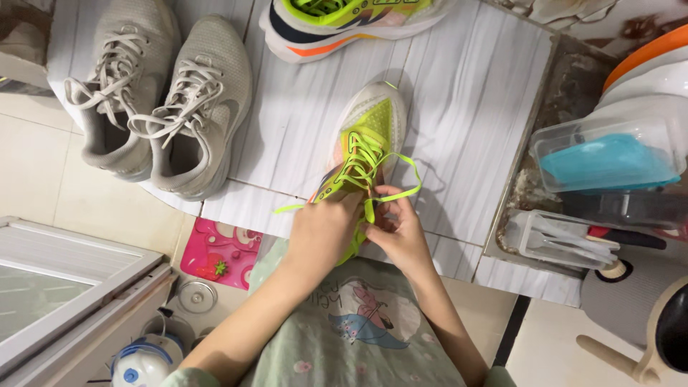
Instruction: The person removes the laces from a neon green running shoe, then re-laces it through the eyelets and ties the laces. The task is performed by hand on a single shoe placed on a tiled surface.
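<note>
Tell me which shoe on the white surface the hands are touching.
The neon yellow shoe with bright green laces, right in front of the person. Both the left hand and right hand hold it; the two grey shoes lie untouched.

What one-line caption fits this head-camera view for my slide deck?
Both hands, left hand and right hand, pull the neon yellow laces of a neon yellow mesh running shoe on a white ribbed board.

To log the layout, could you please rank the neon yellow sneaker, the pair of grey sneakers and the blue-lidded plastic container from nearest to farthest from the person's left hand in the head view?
1. Neon yellow sneaker: under the left hand, touching.
2. Pair of grey sneakers: upper left.
3. Blue-lidded plastic container: far right.
</note>
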